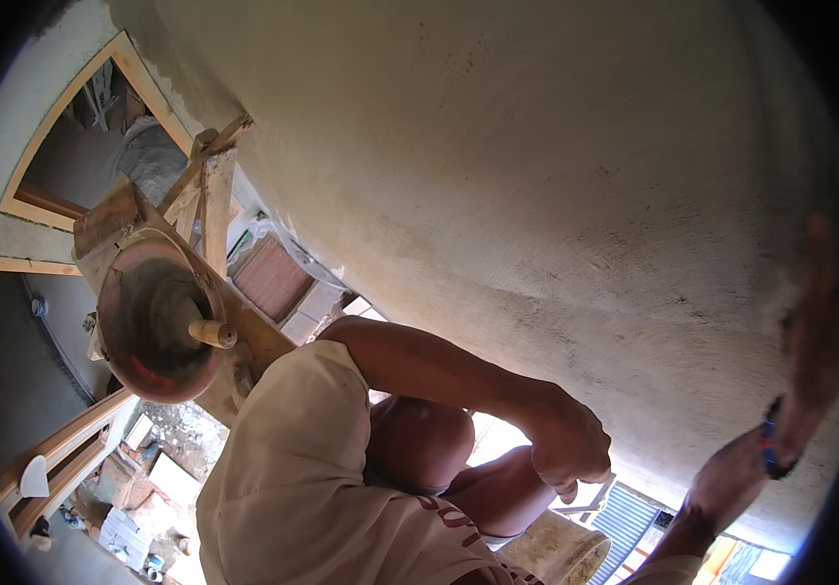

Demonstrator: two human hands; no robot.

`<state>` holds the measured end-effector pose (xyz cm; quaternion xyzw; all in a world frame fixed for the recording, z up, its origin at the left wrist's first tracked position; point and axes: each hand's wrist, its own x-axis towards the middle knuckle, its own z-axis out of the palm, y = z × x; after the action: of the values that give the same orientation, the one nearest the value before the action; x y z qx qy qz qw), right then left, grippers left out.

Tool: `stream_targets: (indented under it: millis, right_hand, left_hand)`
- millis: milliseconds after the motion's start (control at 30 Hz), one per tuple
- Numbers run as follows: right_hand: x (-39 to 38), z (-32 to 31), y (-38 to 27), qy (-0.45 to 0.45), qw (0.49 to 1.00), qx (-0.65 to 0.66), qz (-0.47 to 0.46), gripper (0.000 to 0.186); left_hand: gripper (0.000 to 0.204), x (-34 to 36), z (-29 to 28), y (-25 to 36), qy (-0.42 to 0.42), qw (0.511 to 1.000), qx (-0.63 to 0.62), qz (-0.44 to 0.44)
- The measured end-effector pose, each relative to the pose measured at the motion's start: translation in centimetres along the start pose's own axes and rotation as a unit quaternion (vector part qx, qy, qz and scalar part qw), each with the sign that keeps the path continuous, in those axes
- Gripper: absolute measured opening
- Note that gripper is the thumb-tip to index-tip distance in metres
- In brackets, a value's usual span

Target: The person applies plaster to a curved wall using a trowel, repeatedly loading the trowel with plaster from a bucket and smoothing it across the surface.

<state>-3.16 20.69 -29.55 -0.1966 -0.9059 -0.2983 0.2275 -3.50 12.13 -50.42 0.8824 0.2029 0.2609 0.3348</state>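
Observation:
Grey plaster covers a broad wall (556, 156) in front of me, with rough, streaked patches low on its right side. My right hand (815, 322) reaches up at the far right, close to the wall. It is smeared by motion, so its fingers and anything in them cannot be made out. A dark bracelet with blue and red (772, 444) circles that wrist. My left hand (576, 444) hangs near my bent knees with its fingers curled closed; nothing shows in it. On the left, a reddish round basin (132, 327) holds grey residue and a tool with a wooden handle (213, 334).
The basin rests on a wooden plank (256, 327) beside a timber brace (217, 200). Two wood-framed openings (12, 195) pierce the left wall. Far below lie boards, rubble and a brown panel (271, 278). Blue corrugated sheet (624, 522) shows low right.

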Motion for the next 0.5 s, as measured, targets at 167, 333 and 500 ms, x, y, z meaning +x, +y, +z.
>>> stream_targets:
  millis: [167, 333, 500]
  right_hand:
    - [-8.5, 13.8, -11.6, -0.092, 0.978, -0.044, -0.183, 0.033]
    - [-16.1, 22.5, -15.5, -0.239, 0.944, 0.004, -0.228, 0.04]
    - [-22.6, 28.3, -18.9, -0.331, 0.91, -0.012, -0.249, 0.043]
  left_hand:
    - [0.036, -0.9, 3.6, -1.0, 0.083, 0.996, 0.041, -0.003]
    - [0.034, -3.3, 3.6, -0.9, 0.142, 0.988, 0.064, 0.02]
    - [0.031, -7.0, 2.5, 0.1, 0.166, 0.985, 0.016, -0.053]
